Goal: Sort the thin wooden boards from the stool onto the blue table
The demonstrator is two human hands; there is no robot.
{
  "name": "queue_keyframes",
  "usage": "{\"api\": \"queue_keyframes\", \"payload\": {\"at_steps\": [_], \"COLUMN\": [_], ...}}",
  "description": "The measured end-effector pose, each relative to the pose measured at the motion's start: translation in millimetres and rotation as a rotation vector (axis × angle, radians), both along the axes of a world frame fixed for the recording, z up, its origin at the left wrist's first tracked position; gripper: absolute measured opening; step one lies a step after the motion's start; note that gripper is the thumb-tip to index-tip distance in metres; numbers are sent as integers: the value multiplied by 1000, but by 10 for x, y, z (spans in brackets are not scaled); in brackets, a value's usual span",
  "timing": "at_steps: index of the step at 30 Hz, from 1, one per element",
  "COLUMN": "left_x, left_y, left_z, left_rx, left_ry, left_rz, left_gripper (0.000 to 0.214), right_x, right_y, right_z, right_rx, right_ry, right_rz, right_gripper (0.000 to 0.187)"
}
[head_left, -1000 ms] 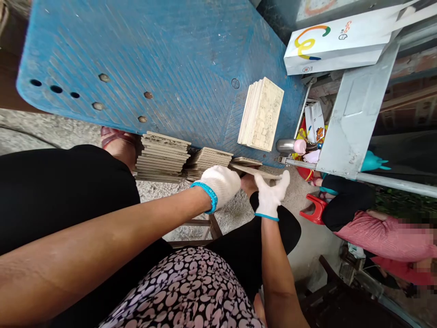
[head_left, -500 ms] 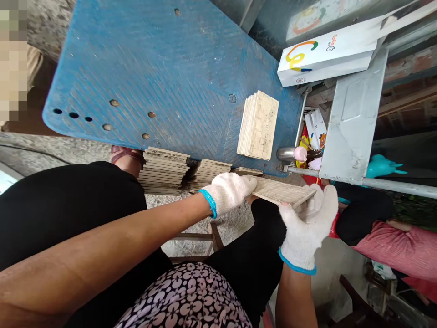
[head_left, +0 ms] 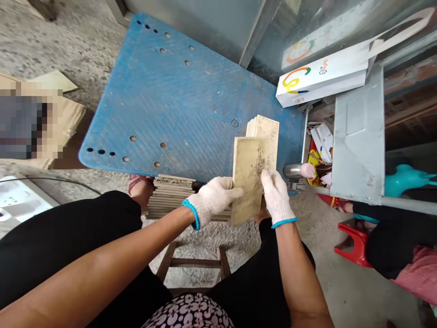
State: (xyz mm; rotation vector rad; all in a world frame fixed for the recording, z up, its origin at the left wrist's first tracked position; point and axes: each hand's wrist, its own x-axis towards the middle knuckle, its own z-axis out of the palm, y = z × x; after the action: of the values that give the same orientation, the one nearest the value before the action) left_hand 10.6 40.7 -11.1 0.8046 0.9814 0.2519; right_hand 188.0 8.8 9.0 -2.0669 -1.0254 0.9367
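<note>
Both my hands wear white knit gloves with blue cuffs. My left hand [head_left: 213, 200] grips the left edge of a beige rectangular tile [head_left: 246, 180], held upright with its face toward me. My right hand [head_left: 276, 197] holds the tile's right edge, fingers pressed on its face. Just behind the tile, a leaning stack of similar beige tiles [head_left: 268, 132] rests on the blue ribbed board [head_left: 170, 100]. Grey-brown tiles [head_left: 172, 193] are piled under the board's near edge, beside my foot.
A white paper bag [head_left: 321, 79] lies at the board's far right. A grey metal panel [head_left: 358, 136] and clutter with a steel bottle [head_left: 295, 171] stand to the right. Another person sits by a red stool [head_left: 353, 243]. A wooden stool [head_left: 194, 264] is between my knees.
The tile, lifted flat from the low pile, has been turned upright and raised in front of the beige stack. My view has tilted up and away from the board.
</note>
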Motion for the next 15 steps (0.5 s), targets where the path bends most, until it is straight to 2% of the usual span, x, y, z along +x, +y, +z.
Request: {"api": "queue_keyframes", "payload": {"at_steps": [3, 6, 11, 15], "left_x": [-86, -119, -49, -6], "left_y": [41, 56, 45, 55], "left_z": [-4, 18, 16, -2], "left_rx": [-114, -169, -118, -41], "left_ry": [-84, -104, -129, -91], "left_rz": [130, 175, 247, 266], "left_gripper": [27, 35, 36, 42], "right_x": [-68, -71, -19, -13], "right_y": [19, 40, 39, 71], "right_z": [-103, -199, -304, -302], "right_rx": [-73, -43, 19, 38], "right_ry": [46, 116, 139, 117], "right_rz": [80, 18, -121, -188], "right_gripper": [44, 47, 44, 44]}}
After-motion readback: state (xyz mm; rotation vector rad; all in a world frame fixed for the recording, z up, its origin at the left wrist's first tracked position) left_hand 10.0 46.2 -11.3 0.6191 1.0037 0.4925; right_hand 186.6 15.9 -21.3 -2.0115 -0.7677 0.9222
